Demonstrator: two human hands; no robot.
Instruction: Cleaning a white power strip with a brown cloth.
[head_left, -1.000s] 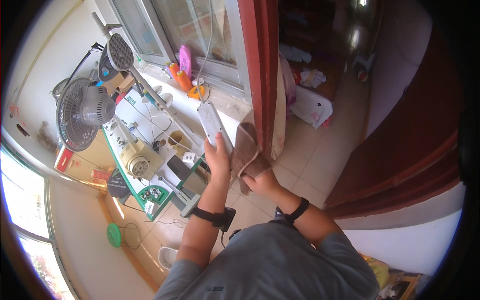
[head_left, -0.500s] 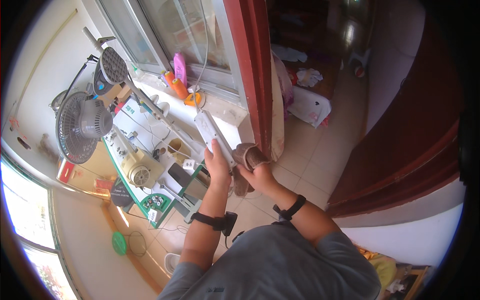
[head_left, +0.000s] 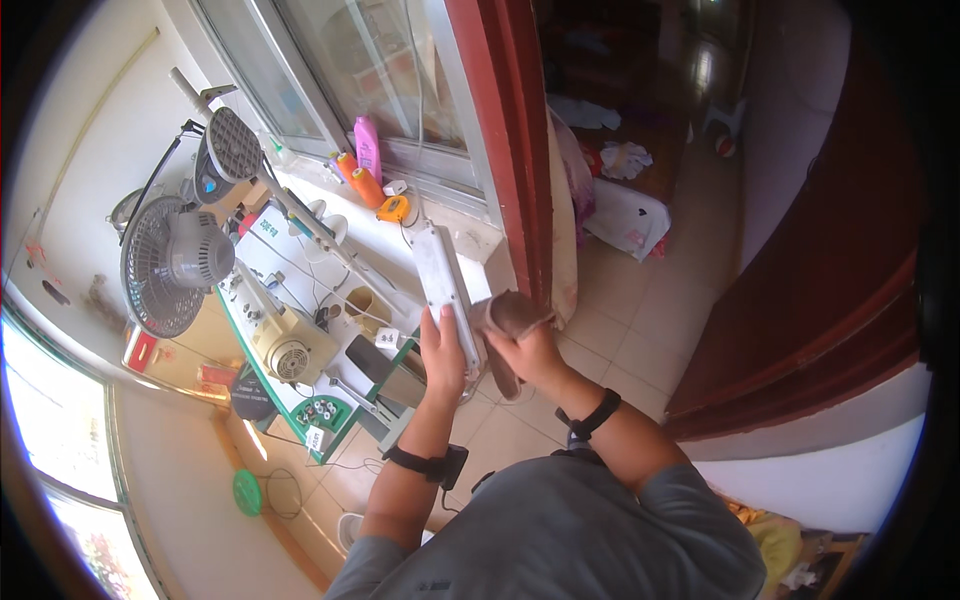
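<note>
Power strip (head_left: 446, 280), long axis forward, slightly leftward

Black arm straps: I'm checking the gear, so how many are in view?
2: the left strap, worn behind the left hand, which holds the white power strip; the right strap, worn behind the right hand, which holds the brown cloth. Sleeves could hide more.

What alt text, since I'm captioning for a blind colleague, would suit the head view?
A person's left hand holds a long white bar, apparently a power strip, while the right hand holds a brown cloth beside its lower part. At left are a cream sewing machine and a grey fan.
</note>
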